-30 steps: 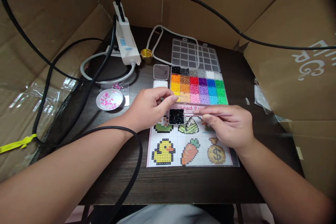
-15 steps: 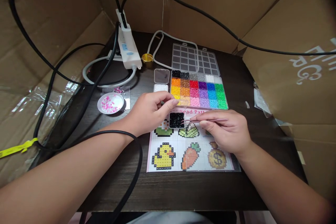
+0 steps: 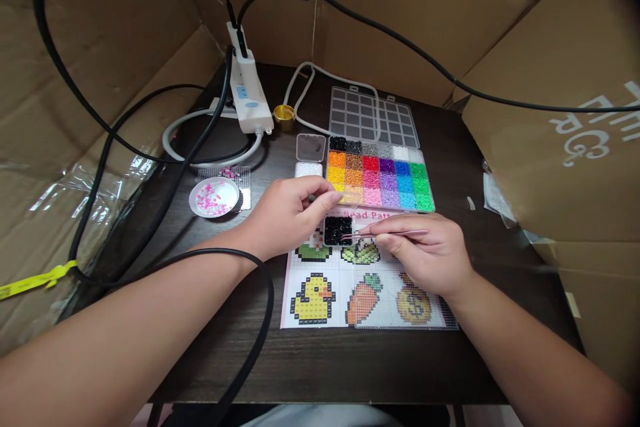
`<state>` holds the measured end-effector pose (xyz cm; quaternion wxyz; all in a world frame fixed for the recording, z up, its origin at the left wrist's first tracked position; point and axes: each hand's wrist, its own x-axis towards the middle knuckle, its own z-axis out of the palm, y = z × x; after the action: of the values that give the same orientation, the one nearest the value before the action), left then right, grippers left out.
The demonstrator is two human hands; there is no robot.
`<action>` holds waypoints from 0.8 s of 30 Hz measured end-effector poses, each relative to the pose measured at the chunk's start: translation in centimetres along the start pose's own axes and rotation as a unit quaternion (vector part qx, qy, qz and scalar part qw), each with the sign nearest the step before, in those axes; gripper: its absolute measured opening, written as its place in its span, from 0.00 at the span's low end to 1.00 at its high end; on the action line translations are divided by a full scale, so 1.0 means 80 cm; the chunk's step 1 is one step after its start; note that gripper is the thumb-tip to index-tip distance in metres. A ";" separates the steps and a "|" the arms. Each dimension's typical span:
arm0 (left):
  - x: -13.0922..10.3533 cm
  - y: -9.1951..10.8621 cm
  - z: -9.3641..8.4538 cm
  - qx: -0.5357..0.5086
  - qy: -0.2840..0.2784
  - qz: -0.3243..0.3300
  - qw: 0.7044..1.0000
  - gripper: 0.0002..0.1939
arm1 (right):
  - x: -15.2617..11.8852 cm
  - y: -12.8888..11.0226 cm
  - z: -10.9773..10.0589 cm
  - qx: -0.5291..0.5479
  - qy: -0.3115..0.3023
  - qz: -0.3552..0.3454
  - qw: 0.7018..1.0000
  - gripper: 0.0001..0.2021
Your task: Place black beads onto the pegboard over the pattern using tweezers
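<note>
My left hand [image 3: 305, 210] is closed, thumb and fingertips at the raised clear lid of a small box of black beads [image 3: 339, 231]. The box sits above a printed bead pattern sheet [image 3: 336, 265]; whether it touches the sheet I cannot tell. Between the thumb and fingers of my right hand [image 3: 433, 247] is a pair of pinkish tweezers [image 3: 395, 234], held almost level. Their tips reach left into the black beads; any bead between them is too small to make out. A clear pegboard [image 3: 449, 313] covers the right part of the sheet.
Behind my hands stands an open sorting case [image 3: 387, 180] of coloured beads. A small box of white beads [image 3: 309, 169] is beside it. At left, a white dish [image 3: 215, 198] holds pink and white beads. A power strip [image 3: 251, 97], a gold cup [image 3: 284, 118] and black cables [image 3: 267, 280] surround the area.
The tweezer tips have shifted slightly left, deeper over the black beads, with my right hand. My left hand keeps its hold; the whole view has moved a little.
</note>
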<state>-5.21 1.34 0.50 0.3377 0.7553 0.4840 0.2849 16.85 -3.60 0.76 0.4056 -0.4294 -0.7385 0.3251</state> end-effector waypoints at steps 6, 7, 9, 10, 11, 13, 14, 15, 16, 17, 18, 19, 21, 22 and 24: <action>0.000 0.000 0.000 -0.004 0.003 0.005 1.000 0.16 | 0.000 0.002 0.000 -0.004 -0.002 -0.007 1.000 0.09; 0.000 0.001 0.001 -0.005 0.003 0.005 1.000 0.16 | 0.000 0.002 0.000 -0.005 -0.002 -0.007 1.000 0.09; 0.000 0.001 0.001 -0.008 0.002 0.005 1.000 0.16 | 0.000 0.002 -0.001 -0.004 -0.003 -0.006 1.000 0.09; 0.000 0.001 0.001 -0.010 0.002 0.003 1.000 0.16 | 0.000 0.001 -0.001 -0.002 -0.004 -0.003 1.000 0.09; 0.000 0.001 0.001 -0.013 0.001 0.001 1.000 0.16 | 0.000 0.001 -0.001 0.001 -0.004 0.000 1.000 0.09; 0.000 0.001 0.001 -0.017 0.000 -0.003 1.000 0.17 | 0.000 0.000 -0.001 0.004 -0.004 0.008 1.000 0.09; -0.001 0.001 0.001 -0.018 -0.001 -0.004 1.000 0.17 | 0.000 0.000 -0.001 0.005 -0.002 0.011 1.000 0.08; -0.001 0.001 0.001 -0.017 -0.002 -0.004 1.000 0.17 | 0.000 -0.001 -0.001 0.006 0.000 0.014 1.000 0.08; -0.001 0.001 0.001 -0.015 -0.002 -0.004 1.000 0.17 | 0.000 -0.002 -0.001 0.008 0.004 0.018 1.000 0.08; -0.001 0.001 0.000 -0.014 -0.002 -0.003 1.000 0.17 | -0.001 -0.002 -0.002 0.010 0.007 0.025 1.000 0.07; -0.001 0.001 0.000 -0.012 -0.001 -0.003 1.000 0.16 | -0.001 -0.002 -0.003 0.013 0.012 0.033 0.999 0.07; -0.001 0.001 0.000 -0.010 0.000 -0.003 1.000 0.16 | -0.002 -0.002 -0.005 0.019 0.016 0.041 0.999 0.07; -0.001 0.002 0.000 -0.006 -0.001 -0.007 1.000 0.17 | -0.004 0.000 -0.010 0.033 0.026 0.061 0.997 0.06; -0.001 0.003 0.000 -0.005 -0.001 -0.007 1.000 0.17 | -0.006 0.003 -0.014 0.043 0.030 0.068 0.996 0.06; -0.001 0.004 -0.001 -0.001 -0.001 -0.003 1.000 0.18 | -0.008 0.009 -0.023 0.064 0.039 0.073 0.995 0.04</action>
<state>-5.12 1.19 0.79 0.3402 0.7538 0.4853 0.2837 18.94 -3.60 0.84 0.4361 -0.4676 -0.6665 0.3832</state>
